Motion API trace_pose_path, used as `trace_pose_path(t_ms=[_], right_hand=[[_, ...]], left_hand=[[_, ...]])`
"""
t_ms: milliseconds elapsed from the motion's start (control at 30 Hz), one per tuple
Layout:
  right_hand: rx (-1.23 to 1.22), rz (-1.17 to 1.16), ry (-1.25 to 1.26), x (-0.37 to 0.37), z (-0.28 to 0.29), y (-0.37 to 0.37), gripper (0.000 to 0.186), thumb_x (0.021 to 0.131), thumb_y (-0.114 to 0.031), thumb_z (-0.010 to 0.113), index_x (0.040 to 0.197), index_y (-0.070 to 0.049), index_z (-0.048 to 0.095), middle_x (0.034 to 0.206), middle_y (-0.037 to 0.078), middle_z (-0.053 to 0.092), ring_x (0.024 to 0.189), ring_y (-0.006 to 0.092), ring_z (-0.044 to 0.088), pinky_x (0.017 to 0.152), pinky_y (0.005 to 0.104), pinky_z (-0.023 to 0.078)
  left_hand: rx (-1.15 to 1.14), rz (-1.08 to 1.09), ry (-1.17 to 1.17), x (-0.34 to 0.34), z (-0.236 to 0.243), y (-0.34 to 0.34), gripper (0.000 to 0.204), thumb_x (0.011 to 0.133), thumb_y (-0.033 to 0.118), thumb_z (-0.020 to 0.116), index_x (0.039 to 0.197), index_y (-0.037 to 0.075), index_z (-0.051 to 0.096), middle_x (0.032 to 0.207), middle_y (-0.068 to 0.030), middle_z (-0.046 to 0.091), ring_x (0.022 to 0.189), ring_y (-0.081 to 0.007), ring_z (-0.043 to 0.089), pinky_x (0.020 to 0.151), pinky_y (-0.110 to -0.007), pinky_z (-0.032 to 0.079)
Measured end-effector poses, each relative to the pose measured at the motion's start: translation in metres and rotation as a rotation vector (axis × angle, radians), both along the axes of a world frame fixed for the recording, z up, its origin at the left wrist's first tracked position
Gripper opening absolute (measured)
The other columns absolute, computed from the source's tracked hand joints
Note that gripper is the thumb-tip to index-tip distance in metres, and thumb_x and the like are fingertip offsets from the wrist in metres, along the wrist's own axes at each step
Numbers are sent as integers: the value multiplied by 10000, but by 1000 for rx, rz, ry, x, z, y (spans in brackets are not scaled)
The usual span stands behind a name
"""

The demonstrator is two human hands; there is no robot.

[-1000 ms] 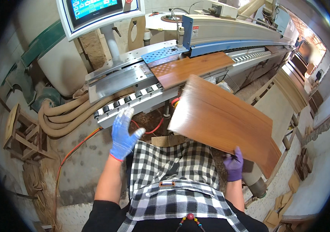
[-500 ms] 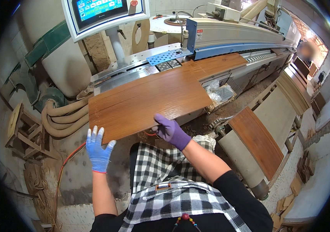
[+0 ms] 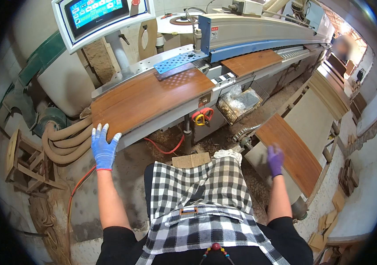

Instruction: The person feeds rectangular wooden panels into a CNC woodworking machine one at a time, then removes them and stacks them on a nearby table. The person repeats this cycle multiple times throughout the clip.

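My left hand (image 3: 104, 147), in a blue glove, is open with spread fingertips at the near left edge of a wood-grain panel (image 3: 153, 98) lying on the machine's infeed table beside the perforated blue plate (image 3: 175, 60). A second panel (image 3: 250, 62) sits farther along the machine, at the blue fence (image 3: 259, 52). My right hand (image 3: 275, 159), in a purple glove, is motion-blurred beside another brown panel (image 3: 295, 154) on the roller conveyor (image 3: 312, 110); its fingers are unclear.
A touchscreen console (image 3: 95, 14) stands upper left, above flexible hoses (image 3: 65, 141) and a wooden stool (image 3: 29, 161). A wire basket (image 3: 237, 106) holding plastic hangs below the machine. A blurred person (image 3: 342, 48) is at the far right end; cardboard pieces (image 3: 329, 221) lie lower right.
The panel my right hand carried now lies on the infeed table. My right hand has swung right toward the conveyor. The farther panel has shifted right along the machine.
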State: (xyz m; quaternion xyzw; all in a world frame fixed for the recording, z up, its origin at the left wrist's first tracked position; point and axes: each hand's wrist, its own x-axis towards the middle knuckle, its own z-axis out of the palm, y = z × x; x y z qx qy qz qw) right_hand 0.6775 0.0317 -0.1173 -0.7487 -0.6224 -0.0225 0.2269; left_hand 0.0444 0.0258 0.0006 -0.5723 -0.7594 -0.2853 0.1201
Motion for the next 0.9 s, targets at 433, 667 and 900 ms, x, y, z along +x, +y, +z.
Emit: trace_pose_path(t_ms=[433,667,900], right_hand=[[42,-310,-324,40,-58,-120,529,886,-376,584,1283,-29,544,1368,213,493,1268,408,435,1071,515,306],[-294,-307,473,0,-54,-137,291,921,-313,552,956,-43,655,909,147,681,810,264,651,736,379,503],[199,-305,1455,16,-51,-105,374,963,-345,510,967,3,648,895,104,678,735,188,628,659,307,490]], left_hand=[[-28,-13,1,5,3,7,627,810,429,728,1292,57,580,1423,-186,468,1354,-366,367,1116,-434,309],[-39,-12,29,0,-3,10,613,831,427,713,1309,71,571,1433,-170,462,1359,-364,360,1123,-428,298],[134,-28,115,-16,-5,5,497,903,383,638,1321,123,572,1417,-125,497,1346,-372,381,1117,-457,277]])
